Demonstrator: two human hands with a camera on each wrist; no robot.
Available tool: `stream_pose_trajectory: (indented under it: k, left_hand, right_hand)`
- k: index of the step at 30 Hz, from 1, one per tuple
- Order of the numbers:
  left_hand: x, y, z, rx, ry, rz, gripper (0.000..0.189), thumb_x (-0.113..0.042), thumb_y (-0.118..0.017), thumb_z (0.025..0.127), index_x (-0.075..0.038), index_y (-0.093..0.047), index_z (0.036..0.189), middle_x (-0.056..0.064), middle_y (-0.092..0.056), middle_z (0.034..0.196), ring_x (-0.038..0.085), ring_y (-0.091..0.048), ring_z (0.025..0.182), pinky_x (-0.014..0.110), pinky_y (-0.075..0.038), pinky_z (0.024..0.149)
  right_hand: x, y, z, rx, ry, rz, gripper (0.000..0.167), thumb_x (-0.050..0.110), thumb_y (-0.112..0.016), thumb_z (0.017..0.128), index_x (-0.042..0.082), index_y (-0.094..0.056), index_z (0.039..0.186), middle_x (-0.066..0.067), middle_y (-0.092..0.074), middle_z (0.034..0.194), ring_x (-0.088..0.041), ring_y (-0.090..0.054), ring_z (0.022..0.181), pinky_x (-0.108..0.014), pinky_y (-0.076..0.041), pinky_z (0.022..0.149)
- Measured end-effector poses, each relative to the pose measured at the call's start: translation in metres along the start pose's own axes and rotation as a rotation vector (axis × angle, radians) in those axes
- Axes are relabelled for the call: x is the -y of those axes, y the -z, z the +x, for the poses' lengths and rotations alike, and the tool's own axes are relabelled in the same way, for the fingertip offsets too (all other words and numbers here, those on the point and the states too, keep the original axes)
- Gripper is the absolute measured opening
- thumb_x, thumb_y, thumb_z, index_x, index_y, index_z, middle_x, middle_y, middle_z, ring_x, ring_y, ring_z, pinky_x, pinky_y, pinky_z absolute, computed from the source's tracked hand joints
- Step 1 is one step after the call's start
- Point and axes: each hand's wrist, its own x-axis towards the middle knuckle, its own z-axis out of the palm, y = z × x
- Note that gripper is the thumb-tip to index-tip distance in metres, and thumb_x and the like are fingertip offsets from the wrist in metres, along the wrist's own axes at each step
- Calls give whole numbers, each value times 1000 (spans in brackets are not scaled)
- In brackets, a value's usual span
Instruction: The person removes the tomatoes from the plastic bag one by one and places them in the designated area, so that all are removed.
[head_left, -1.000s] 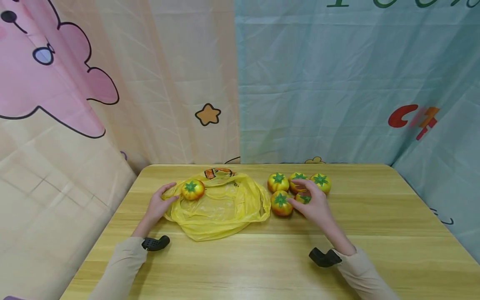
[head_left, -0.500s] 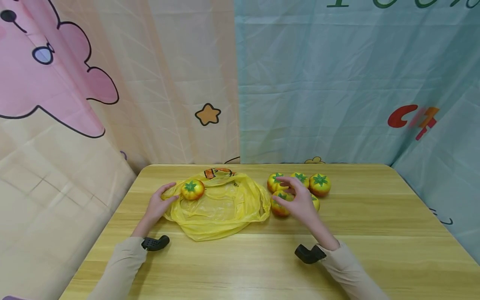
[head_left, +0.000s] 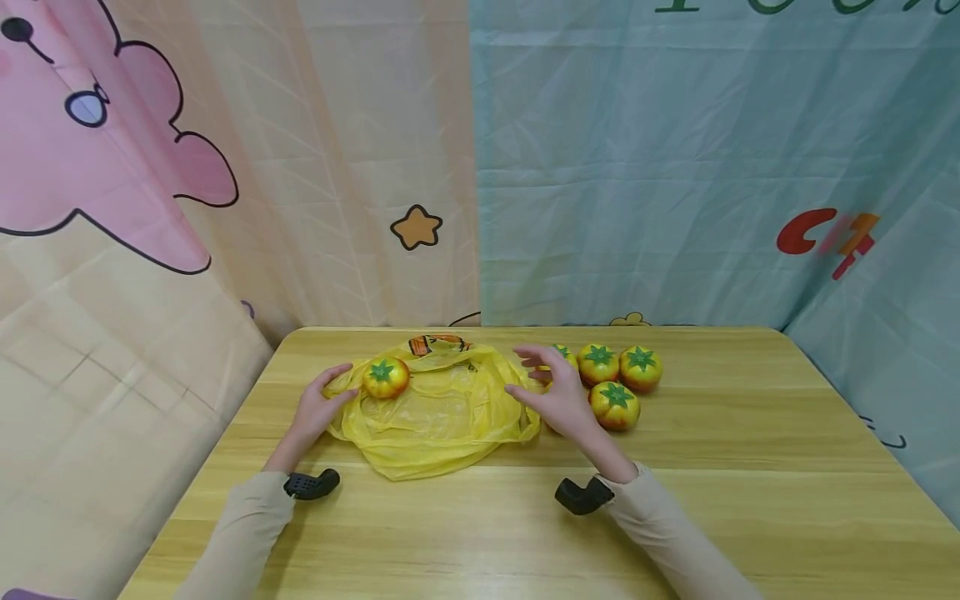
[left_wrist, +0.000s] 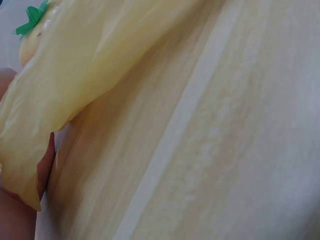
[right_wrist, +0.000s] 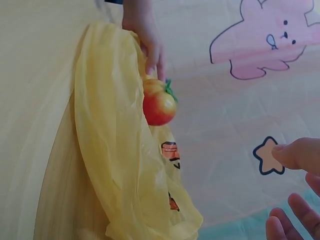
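Observation:
A thin yellow plastic bag (head_left: 442,412) lies spread on the table, its mouth wide. One red-and-yellow tomato (head_left: 386,378) with a green star-shaped top sits at the bag's left side. My left hand (head_left: 309,417) rests at the bag's left edge, thumb and fingers apart beside that tomato; bag film drapes over part of it in the left wrist view. Over the bag's right edge, my right hand (head_left: 564,406) holds nothing, its fingers spread. Just behind and right of it stand several more tomatoes (head_left: 615,406), one mostly hidden by the hand.
The wooden table (head_left: 465,533) ends at a straight back edge. Behind it hang printed cloth curtains (head_left: 637,167). Each wrist carries a black curved camera mount (head_left: 583,496).
My right hand has moved left, from over the tomato group to the bag's right edge, uncovering tomatoes on the right. The left hand, the bag and its tomato stay where they were.

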Motion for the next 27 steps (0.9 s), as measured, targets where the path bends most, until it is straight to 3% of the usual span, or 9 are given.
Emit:
stream_pose_trajectory:
  k: [10, 20, 27]
  left_hand:
    - [4, 0, 2, 4, 4, 4, 53, -12, -61, 93, 0, -43, 142, 21, -38, 150, 37, -27, 142, 53, -21, 117]
    - [-3, 1, 1, 10, 2, -4, 52, -10, -60, 93, 1, -43, 141, 22, -38, 150, 37, -25, 143, 53, -19, 118]
    - [-1, 1, 2, 10, -6, 5, 53, -12, -60, 94, 0, -42, 142, 22, -37, 150, 38, -25, 143, 54, -19, 118]
  right_hand:
    - [5, -26, 14, 53, -26, 54, 49, 13, -79, 79, 7, -60, 124, -14, -60, 122, -36, -58, 109, -54, -51, 90]
    - [15, -49, 26, 117, -32, 50, 51, 10, -78, 79, 6, -58, 126, -15, -58, 123, -36, -58, 109, -48, -53, 90]
    - [20, -64, 31, 141, -35, 49, 52, 8, -78, 79, 9, -59, 127, -12, -59, 122, -30, -60, 107, -42, -54, 89]
